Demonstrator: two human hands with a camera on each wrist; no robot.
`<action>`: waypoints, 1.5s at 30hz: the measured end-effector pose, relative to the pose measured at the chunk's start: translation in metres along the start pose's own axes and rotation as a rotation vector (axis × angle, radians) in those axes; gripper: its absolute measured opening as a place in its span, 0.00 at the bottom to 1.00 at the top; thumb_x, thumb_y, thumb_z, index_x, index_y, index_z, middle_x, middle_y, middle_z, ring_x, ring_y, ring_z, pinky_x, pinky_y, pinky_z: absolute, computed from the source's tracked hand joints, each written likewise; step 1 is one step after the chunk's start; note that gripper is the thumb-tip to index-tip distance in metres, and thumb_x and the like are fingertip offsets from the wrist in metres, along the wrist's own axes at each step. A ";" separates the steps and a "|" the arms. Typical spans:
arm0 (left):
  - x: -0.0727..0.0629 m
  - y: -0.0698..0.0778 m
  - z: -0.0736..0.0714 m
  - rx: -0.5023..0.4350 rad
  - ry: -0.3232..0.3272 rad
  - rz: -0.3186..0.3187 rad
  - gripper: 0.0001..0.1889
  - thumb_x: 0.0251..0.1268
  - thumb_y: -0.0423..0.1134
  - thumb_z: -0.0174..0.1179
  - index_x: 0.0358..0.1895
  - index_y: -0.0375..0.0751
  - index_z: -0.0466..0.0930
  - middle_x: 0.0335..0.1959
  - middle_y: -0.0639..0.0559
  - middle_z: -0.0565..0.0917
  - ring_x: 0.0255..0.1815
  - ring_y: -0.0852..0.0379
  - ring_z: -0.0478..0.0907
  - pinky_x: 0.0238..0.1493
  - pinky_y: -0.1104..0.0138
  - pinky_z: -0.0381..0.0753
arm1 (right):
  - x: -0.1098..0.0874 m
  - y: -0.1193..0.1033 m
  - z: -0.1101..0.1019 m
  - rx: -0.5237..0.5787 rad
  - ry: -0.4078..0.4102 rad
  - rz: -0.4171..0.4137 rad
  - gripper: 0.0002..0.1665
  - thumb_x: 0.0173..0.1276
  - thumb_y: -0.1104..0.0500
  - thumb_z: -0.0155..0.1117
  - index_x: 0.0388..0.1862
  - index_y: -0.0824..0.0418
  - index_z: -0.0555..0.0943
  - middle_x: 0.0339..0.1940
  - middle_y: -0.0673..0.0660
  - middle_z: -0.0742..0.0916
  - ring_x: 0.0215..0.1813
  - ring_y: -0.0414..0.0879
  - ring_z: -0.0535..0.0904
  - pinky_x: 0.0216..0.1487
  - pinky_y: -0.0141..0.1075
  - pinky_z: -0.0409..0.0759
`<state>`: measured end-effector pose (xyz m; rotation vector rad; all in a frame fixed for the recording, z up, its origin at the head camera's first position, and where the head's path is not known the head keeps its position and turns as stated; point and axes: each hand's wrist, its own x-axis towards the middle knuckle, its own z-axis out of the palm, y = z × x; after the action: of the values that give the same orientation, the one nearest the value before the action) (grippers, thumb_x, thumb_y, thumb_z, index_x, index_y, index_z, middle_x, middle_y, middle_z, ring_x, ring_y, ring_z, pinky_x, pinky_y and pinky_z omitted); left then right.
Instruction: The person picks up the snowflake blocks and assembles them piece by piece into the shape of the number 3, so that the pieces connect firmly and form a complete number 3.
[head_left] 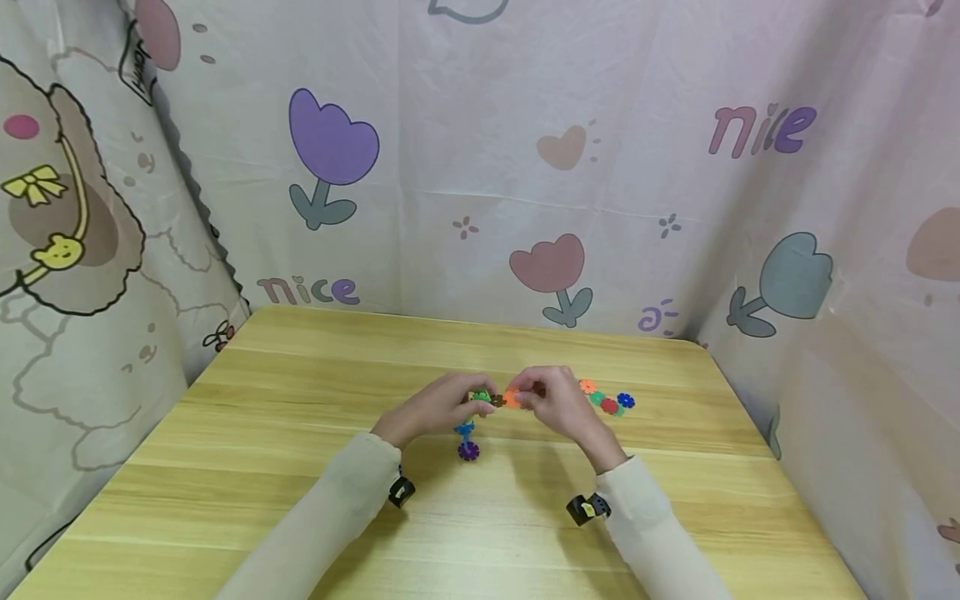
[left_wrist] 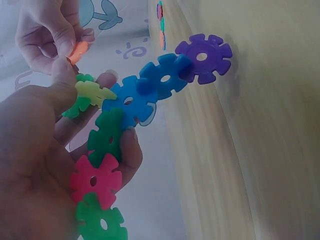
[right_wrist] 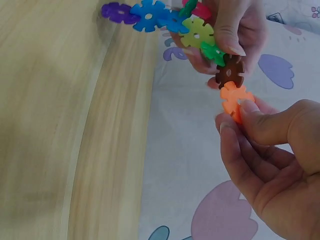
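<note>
My left hand (head_left: 442,406) holds a branching chain of notched plastic snowflake discs, pinching it near a brown disc (right_wrist: 229,80). At the chain's end, thumb and fingers of my right hand (head_left: 558,402) pinch an orange disc (right_wrist: 231,95), which touches the brown one. From a yellow-green disc (right_wrist: 192,37), one branch runs through blue discs (left_wrist: 167,90) to a purple disc (left_wrist: 216,66). In the left wrist view, another branch of green and pink discs (left_wrist: 106,189) lies along the left palm. The fingers partly hide the chain in the head view.
Several more discs, orange, green, red and blue (head_left: 626,401), lie on the wooden table (head_left: 300,400) to the right of my right hand. Patterned curtains (head_left: 450,125) hang behind the table and at both sides. Each wrist carries a small black camera (head_left: 587,508).
</note>
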<state>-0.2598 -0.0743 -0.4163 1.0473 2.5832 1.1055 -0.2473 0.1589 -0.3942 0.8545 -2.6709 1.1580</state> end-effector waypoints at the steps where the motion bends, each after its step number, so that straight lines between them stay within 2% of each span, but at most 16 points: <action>1: 0.000 0.000 0.000 0.000 0.000 0.001 0.06 0.77 0.42 0.59 0.50 0.49 0.82 0.49 0.54 0.88 0.43 0.57 0.83 0.52 0.60 0.83 | 0.000 -0.001 0.001 -0.014 0.009 -0.004 0.10 0.67 0.73 0.67 0.37 0.61 0.90 0.34 0.57 0.92 0.28 0.39 0.81 0.31 0.28 0.82; 8: 0.001 0.002 0.000 0.031 -0.011 0.000 0.06 0.76 0.39 0.60 0.50 0.48 0.82 0.46 0.53 0.88 0.42 0.53 0.85 0.50 0.62 0.82 | -0.001 -0.007 0.006 -0.176 0.062 -0.128 0.15 0.64 0.79 0.64 0.34 0.62 0.91 0.34 0.57 0.92 0.28 0.37 0.79 0.30 0.27 0.78; 12: 0.001 0.003 0.000 0.053 -0.008 -0.002 0.05 0.76 0.40 0.59 0.49 0.48 0.81 0.46 0.54 0.88 0.40 0.53 0.84 0.49 0.63 0.82 | -0.002 -0.009 0.008 -0.216 0.081 -0.151 0.17 0.62 0.80 0.63 0.33 0.63 0.91 0.32 0.57 0.91 0.26 0.38 0.76 0.29 0.26 0.75; 17: 0.001 0.002 0.000 0.055 0.008 -0.014 0.05 0.77 0.40 0.58 0.49 0.48 0.81 0.45 0.54 0.88 0.40 0.58 0.80 0.49 0.61 0.81 | -0.002 -0.007 0.012 -0.163 0.115 -0.109 0.13 0.64 0.78 0.66 0.34 0.64 0.91 0.32 0.59 0.92 0.27 0.40 0.82 0.29 0.25 0.79; 21: 0.002 0.001 0.001 0.057 0.026 -0.013 0.06 0.77 0.40 0.58 0.50 0.47 0.81 0.44 0.52 0.88 0.42 0.60 0.80 0.51 0.60 0.81 | -0.001 -0.005 0.014 -0.092 0.138 -0.053 0.10 0.65 0.76 0.67 0.35 0.65 0.91 0.30 0.59 0.92 0.25 0.39 0.82 0.28 0.25 0.80; 28: 0.002 0.000 0.003 0.039 0.028 -0.014 0.06 0.77 0.39 0.59 0.51 0.46 0.81 0.48 0.52 0.89 0.45 0.59 0.83 0.54 0.58 0.83 | 0.000 -0.002 0.014 -0.092 0.113 -0.066 0.09 0.66 0.74 0.68 0.37 0.64 0.90 0.32 0.59 0.92 0.26 0.37 0.80 0.27 0.26 0.79; 33: 0.001 -0.002 0.004 0.016 0.014 -0.025 0.10 0.79 0.43 0.57 0.55 0.48 0.82 0.46 0.50 0.88 0.39 0.55 0.83 0.47 0.62 0.82 | -0.001 0.004 0.010 -0.051 0.091 -0.054 0.09 0.67 0.74 0.67 0.40 0.64 0.90 0.33 0.58 0.92 0.26 0.37 0.80 0.28 0.27 0.80; 38: 0.001 -0.003 0.006 0.022 0.022 -0.038 0.12 0.78 0.50 0.58 0.55 0.51 0.83 0.48 0.56 0.88 0.40 0.59 0.83 0.43 0.67 0.82 | -0.001 0.005 0.008 -0.023 0.072 -0.063 0.08 0.68 0.72 0.67 0.41 0.64 0.90 0.34 0.59 0.92 0.27 0.38 0.81 0.27 0.28 0.80; 43: 0.003 -0.003 0.007 -0.043 0.026 -0.049 0.13 0.78 0.51 0.58 0.53 0.49 0.84 0.43 0.49 0.89 0.35 0.58 0.82 0.39 0.66 0.81 | -0.002 0.009 0.006 0.030 0.025 -0.059 0.08 0.70 0.70 0.67 0.44 0.64 0.90 0.35 0.58 0.92 0.29 0.45 0.85 0.30 0.30 0.83; 45: 0.003 -0.004 0.007 -0.064 0.020 -0.057 0.13 0.77 0.50 0.59 0.53 0.48 0.85 0.42 0.49 0.89 0.35 0.56 0.82 0.40 0.66 0.82 | -0.003 0.012 0.003 0.061 0.016 -0.031 0.07 0.72 0.67 0.67 0.45 0.63 0.89 0.35 0.58 0.92 0.30 0.46 0.86 0.31 0.30 0.85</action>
<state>-0.2616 -0.0704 -0.4236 0.9479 2.5582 1.1824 -0.2513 0.1644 -0.4053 0.8885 -2.6125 1.2395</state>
